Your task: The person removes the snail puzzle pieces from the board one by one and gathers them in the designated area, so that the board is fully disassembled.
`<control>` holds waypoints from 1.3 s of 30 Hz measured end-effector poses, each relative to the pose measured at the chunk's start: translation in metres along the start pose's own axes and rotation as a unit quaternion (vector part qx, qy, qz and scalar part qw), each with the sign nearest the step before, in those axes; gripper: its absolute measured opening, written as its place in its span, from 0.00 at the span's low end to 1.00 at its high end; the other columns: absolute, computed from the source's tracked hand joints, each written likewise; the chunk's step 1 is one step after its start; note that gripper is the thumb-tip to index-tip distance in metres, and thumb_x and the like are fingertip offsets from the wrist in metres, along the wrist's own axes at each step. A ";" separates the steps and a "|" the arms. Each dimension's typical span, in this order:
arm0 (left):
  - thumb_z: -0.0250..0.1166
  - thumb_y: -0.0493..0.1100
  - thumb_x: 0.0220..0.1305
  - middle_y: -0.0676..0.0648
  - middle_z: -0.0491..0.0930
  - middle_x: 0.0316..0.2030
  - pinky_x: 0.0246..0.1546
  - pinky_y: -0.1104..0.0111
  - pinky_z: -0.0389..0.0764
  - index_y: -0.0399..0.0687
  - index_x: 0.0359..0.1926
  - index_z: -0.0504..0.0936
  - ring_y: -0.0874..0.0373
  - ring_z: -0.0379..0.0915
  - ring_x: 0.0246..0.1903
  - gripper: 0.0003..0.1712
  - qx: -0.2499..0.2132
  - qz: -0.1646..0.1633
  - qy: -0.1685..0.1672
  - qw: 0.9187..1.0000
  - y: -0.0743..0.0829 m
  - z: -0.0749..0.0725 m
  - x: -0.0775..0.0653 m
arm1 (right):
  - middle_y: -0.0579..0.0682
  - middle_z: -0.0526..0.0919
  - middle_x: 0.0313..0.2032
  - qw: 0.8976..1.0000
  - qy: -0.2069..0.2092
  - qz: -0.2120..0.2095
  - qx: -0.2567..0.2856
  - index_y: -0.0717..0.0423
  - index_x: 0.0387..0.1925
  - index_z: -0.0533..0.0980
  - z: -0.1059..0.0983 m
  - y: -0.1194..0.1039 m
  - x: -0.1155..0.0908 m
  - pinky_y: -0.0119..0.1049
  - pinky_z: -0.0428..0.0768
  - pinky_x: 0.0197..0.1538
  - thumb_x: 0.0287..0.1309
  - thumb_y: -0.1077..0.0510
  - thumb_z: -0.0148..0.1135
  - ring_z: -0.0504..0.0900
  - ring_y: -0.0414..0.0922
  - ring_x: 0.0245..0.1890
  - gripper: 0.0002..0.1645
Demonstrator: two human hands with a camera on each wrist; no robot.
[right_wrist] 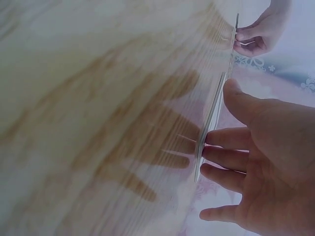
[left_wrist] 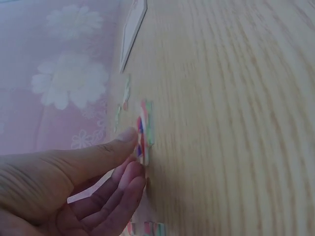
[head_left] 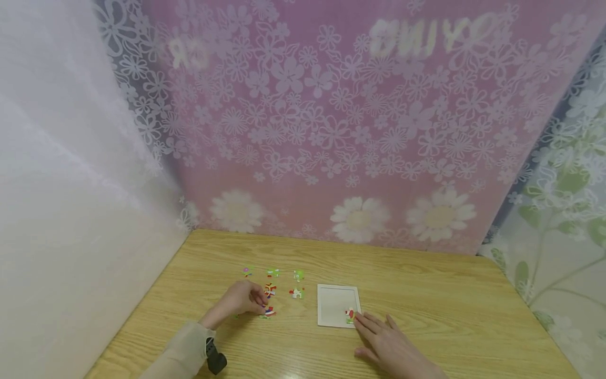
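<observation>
My left hand (head_left: 240, 298) pinches a small jigsaw puzzle piece (left_wrist: 142, 135) in red, white and blue between thumb and fingers, low over the table. Just under it lies a greenish piece (left_wrist: 150, 123), partly covered by it in the left wrist view. My right hand (head_left: 385, 341) has its fingers spread, fingertips at the lower right edge of a white puzzle tray (head_left: 333, 301). Inside that corner of the tray sits a red, white and green piece (head_left: 350, 315), right beside those fingertips. The thumb of this hand points toward the tray's near side.
Several loose puzzle pieces lie left of the tray, among them a white-and-red piece (head_left: 296, 293), a green piece (head_left: 298, 275) and a red-and-yellow piece (head_left: 270, 289). The wooden table (head_left: 440, 295) meets a pink floral curtain (head_left: 303, 158) at the back.
</observation>
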State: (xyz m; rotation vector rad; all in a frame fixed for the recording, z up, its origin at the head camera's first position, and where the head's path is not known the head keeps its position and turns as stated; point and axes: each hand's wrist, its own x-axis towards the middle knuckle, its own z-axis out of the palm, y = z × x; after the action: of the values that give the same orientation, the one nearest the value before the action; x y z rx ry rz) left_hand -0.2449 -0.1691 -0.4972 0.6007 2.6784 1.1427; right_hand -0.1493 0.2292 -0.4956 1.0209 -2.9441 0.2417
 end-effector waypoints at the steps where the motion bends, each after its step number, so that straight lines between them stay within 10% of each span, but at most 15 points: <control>1: 0.79 0.37 0.54 0.54 0.83 0.26 0.25 0.72 0.76 0.44 0.31 0.87 0.65 0.76 0.24 0.07 0.004 0.000 0.005 1.000 0.000 -0.001 0.001 | 0.58 0.71 0.70 1.000 -0.002 0.001 0.003 0.66 0.68 0.71 0.000 0.000 0.000 0.75 0.67 0.60 0.73 0.36 0.51 0.72 0.60 0.67 0.40; 21: 0.61 0.47 0.75 0.38 0.87 0.37 0.39 0.51 0.86 0.42 0.41 0.87 0.40 0.85 0.37 0.14 -0.104 0.003 0.074 0.992 0.032 -0.011 0.031 | 0.62 0.72 0.68 0.999 0.012 -0.012 0.048 0.66 0.70 0.68 0.002 0.007 -0.001 0.78 0.68 0.55 0.72 0.38 0.53 0.75 0.63 0.63 0.41; 39: 0.57 0.46 0.78 0.41 0.88 0.41 0.40 0.55 0.87 0.39 0.47 0.87 0.42 0.86 0.41 0.16 -0.160 0.069 0.017 0.985 0.078 0.045 0.074 | 0.59 0.63 0.74 0.995 -0.014 0.016 0.099 0.62 0.73 0.64 -0.001 0.009 -0.008 0.77 0.63 0.60 0.74 0.35 0.49 0.68 0.62 0.69 0.42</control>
State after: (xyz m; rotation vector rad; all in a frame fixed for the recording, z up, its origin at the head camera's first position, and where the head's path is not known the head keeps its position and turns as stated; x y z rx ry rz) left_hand -0.2753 -0.0596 -0.4722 0.7216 2.4322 1.5921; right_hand -0.1486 0.2417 -0.4962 1.0034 -3.0108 0.5344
